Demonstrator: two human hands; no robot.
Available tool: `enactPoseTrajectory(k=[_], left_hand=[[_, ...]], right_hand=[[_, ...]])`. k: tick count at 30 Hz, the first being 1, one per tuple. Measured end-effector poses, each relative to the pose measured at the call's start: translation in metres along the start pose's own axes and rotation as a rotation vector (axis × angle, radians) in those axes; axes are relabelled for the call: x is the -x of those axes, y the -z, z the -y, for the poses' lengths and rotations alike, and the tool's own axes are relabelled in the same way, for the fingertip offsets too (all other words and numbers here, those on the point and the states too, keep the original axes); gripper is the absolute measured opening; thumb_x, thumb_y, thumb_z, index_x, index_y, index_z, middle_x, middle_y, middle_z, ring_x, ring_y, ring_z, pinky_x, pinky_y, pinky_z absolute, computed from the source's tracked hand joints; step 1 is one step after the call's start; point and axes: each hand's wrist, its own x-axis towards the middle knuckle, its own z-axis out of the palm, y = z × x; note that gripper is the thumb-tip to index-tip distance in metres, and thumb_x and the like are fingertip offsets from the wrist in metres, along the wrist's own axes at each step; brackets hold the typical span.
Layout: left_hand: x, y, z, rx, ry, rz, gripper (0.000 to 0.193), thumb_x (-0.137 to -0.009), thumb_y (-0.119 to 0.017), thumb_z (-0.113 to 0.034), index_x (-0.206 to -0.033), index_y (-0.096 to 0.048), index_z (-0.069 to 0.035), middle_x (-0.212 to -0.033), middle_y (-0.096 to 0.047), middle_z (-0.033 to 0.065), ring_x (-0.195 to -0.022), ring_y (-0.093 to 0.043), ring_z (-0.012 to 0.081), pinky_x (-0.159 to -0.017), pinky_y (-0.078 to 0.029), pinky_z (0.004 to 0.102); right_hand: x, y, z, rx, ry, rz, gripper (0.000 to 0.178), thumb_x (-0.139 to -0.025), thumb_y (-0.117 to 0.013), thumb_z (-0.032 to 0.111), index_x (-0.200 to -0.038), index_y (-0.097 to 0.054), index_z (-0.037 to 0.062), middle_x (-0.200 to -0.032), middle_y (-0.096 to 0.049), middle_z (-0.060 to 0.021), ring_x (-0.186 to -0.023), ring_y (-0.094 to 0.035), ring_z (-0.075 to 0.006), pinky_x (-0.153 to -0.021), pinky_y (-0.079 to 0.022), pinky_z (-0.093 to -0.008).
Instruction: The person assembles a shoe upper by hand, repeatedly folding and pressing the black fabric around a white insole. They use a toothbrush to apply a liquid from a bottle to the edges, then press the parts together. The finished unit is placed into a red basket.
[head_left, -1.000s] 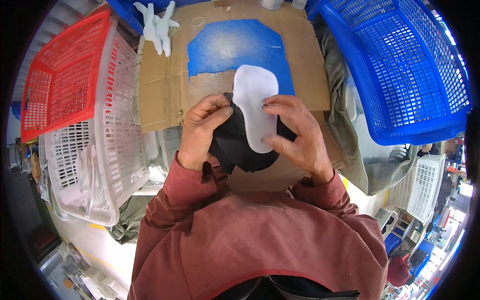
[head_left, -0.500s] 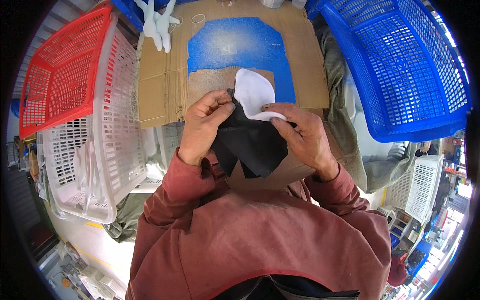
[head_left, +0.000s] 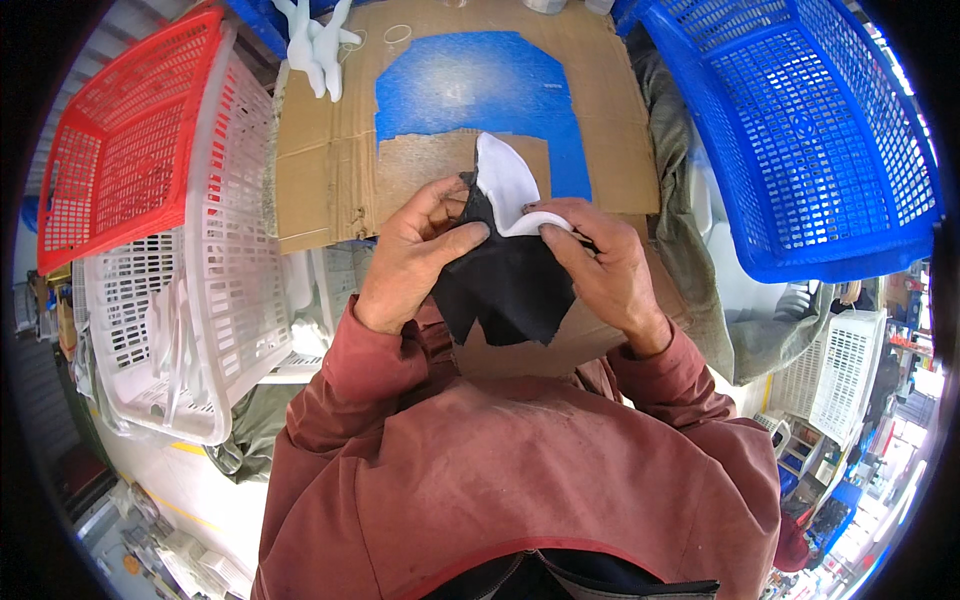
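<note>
A thin white curved piece (head_left: pixel 508 183), smooth and bent like a shell, is held up at chest height. My right hand (head_left: pixel 612 268) pinches its lower right rim between thumb and fingers. Against the left side of the white piece lies a black sheet (head_left: pixel 505 295), limp and creased, either cloth or sandpaper; which one I cannot tell. My left hand (head_left: pixel 412 250) grips this sheet with the thumb on top and the fingers curled beneath. The sheet's loose part hangs below both hands, and the back of the white piece is hidden.
Brown cardboard (head_left: pixel 330 175) covers the work surface, with a blue sheet (head_left: pixel 470 75) on it. White branching parts (head_left: pixel 316 55) and a thin ring (head_left: pixel 398 34) lie at the far left. Red (head_left: pixel 120 150) and white baskets (head_left: pixel 225 260) stand left, a blue basket (head_left: pixel 790 130) right.
The white piece has turned, so its upper part looks narrower. My left thumb has shifted right and down along the black sheet, whose hanging part has changed its folds.
</note>
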Motion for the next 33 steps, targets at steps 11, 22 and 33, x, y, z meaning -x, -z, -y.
enactPoseTrajectory(k=[11, 22, 33], left_hand=[[-0.001, 0.003, 0.018, -0.043, -0.123, -0.172, 0.044, -0.088, -0.068, 0.005, -0.131, -0.058, 0.003, -0.116, -0.067, 0.0067, -0.103, -0.064, 0.0126, -0.091, -0.052, 0.0262], [0.004, -0.018, 0.021, -0.131, -0.199, -0.151, 0.036, -0.091, -0.067, 0.003, -0.126, -0.062, 0.002, -0.112, -0.071, 0.0070, -0.101, -0.065, 0.0107, -0.090, -0.052, 0.0244], [0.006, -0.011, 0.015, -0.245, -0.101, -0.196, 0.018, -0.094, -0.068, -0.007, -0.108, -0.070, 0.002, -0.095, -0.070, -0.0009, -0.087, -0.060, 0.0049, -0.079, -0.049, 0.0209]], right_hand=[[-0.005, 0.014, 0.002, -0.012, 0.193, 0.137, 0.032, -0.083, -0.075, 0.008, -0.114, -0.068, 0.0022, -0.112, -0.069, -0.0143, -0.105, -0.067, -0.0283, -0.089, -0.052, -0.0362], [-0.026, -0.029, 0.001, 0.012, 0.114, -0.161, 0.020, -0.086, -0.076, 0.012, -0.100, -0.066, 0.0020, -0.090, -0.067, -0.0112, -0.076, -0.066, -0.0210, -0.069, -0.053, -0.0316], [-0.024, -0.032, -0.012, -0.201, -0.050, -0.053, 0.010, -0.093, -0.069, 0.004, -0.101, -0.063, 0.0012, -0.091, -0.062, 0.0014, -0.084, -0.059, -0.0045, -0.074, -0.050, -0.0221]])
